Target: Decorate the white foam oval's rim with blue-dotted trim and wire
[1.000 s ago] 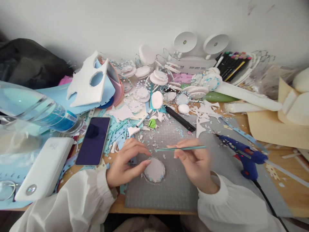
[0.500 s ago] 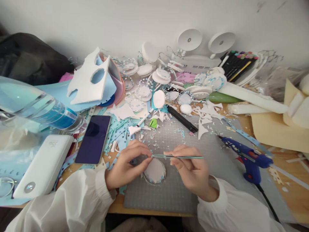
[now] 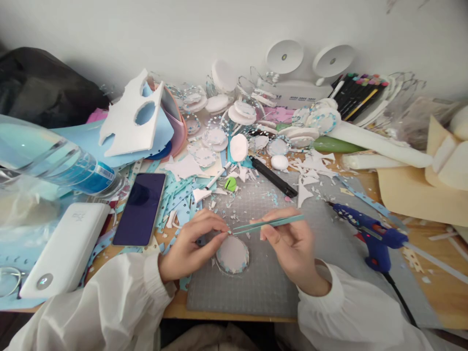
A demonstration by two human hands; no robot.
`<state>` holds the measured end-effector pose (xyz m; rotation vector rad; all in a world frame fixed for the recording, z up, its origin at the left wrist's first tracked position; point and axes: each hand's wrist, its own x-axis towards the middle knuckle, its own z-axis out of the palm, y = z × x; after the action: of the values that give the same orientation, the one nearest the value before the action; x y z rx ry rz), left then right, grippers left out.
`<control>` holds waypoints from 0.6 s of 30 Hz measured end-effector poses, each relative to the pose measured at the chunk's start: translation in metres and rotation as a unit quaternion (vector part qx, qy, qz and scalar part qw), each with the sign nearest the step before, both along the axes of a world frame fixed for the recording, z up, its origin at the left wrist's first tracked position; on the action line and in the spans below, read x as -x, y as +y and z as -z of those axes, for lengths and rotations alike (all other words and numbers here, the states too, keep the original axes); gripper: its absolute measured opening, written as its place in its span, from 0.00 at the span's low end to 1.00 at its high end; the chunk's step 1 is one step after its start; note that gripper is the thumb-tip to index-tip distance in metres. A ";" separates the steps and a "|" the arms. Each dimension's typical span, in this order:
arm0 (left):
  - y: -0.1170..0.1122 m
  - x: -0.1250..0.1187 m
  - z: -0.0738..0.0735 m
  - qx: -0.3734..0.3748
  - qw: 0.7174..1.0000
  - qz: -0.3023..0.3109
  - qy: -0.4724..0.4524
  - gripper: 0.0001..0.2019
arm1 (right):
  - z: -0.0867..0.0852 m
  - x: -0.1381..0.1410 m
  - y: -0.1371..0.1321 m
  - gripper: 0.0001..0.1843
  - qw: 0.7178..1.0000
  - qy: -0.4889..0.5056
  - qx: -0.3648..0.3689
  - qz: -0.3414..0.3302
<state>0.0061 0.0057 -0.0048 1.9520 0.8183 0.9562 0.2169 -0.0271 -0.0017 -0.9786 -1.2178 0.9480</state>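
Note:
A round white disc (image 3: 232,254) edged with small blue bits lies on the grey cutting mat (image 3: 266,282). My right hand (image 3: 290,246) is closed on teal tweezers (image 3: 268,224), whose tips point left toward my left fingertips. My left hand (image 3: 195,243) is pinched, thumb against forefinger, just above the disc's upper left edge. What the pinch holds is too small to name.
A blue glue gun (image 3: 373,236) lies right of the mat with its cord running off. A dark phone (image 3: 139,208), a white power bank (image 3: 64,251) and a water bottle (image 3: 54,163) sit at left. Paper scraps, white discs, a black pen (image 3: 274,178) and markers (image 3: 356,92) crowd the back.
The tweezers have tilted, their handle end now raised to the right, and the tips stay by my left fingertips. Both hands sit slightly higher over the disc.

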 end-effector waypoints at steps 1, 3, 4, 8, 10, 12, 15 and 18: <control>0.000 0.000 0.000 -0.002 1.000 0.003 0.003 0.04 | -0.001 0.000 0.000 0.04 1.000 -0.004 0.001 -0.002; 0.000 0.001 0.001 -0.004 1.000 0.007 0.011 0.05 | -0.002 0.001 0.000 0.03 1.000 -0.014 0.003 -0.005; 0.000 0.001 0.001 -0.006 1.000 0.008 0.015 0.05 | -0.002 0.001 0.000 0.03 1.000 -0.017 0.003 -0.007; 0.000 0.001 0.000 -0.023 0.999 0.018 0.023 0.05 | -0.002 0.001 -0.001 0.04 1.000 -0.018 0.005 -0.019; 0.000 0.001 -0.001 -0.032 0.999 0.027 0.030 0.05 | -0.002 0.001 -0.001 0.04 0.999 -0.018 0.010 -0.026; 0.001 0.001 -0.002 -0.041 0.998 0.037 0.034 0.05 | -0.001 0.001 -0.002 0.04 0.999 -0.017 0.019 -0.031; 0.000 0.001 -0.001 -0.046 0.997 0.044 0.034 0.04 | 0.004 0.000 -0.002 0.03 0.999 -0.003 0.038 -0.036; -0.001 0.001 0.001 -0.042 0.998 0.032 0.030 0.05 | 0.013 -0.003 0.001 0.02 0.998 0.028 0.050 -0.036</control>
<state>0.0048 0.0042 -0.0060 2.0754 0.7549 0.9117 0.2198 -0.0257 -0.0143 -0.9854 -1.1744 1.0945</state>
